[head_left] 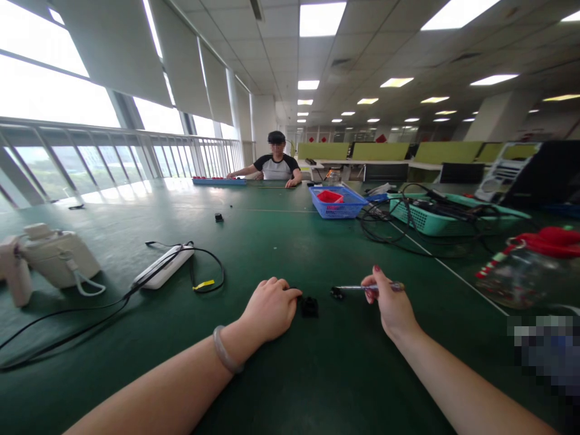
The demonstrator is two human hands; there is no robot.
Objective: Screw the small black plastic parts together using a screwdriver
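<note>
My right hand holds a slim screwdriver level between thumb and fingers, its silvery shaft pointing left. The shaft's tip is at a small black part on the green table. My left hand, with a grey bangle at the wrist, rests on the table with its fingers curled and closed. Its fingertips are at the edge of a small square black piece. A dark sliver shows by the left fingers, too small to name. The square piece lies between my two hands.
Beyond my hands stand a blue basket with a red tray and a green basket of cables. At right is a red-lidded jar. A white power strip with black cords lies left. Across the table sits a person.
</note>
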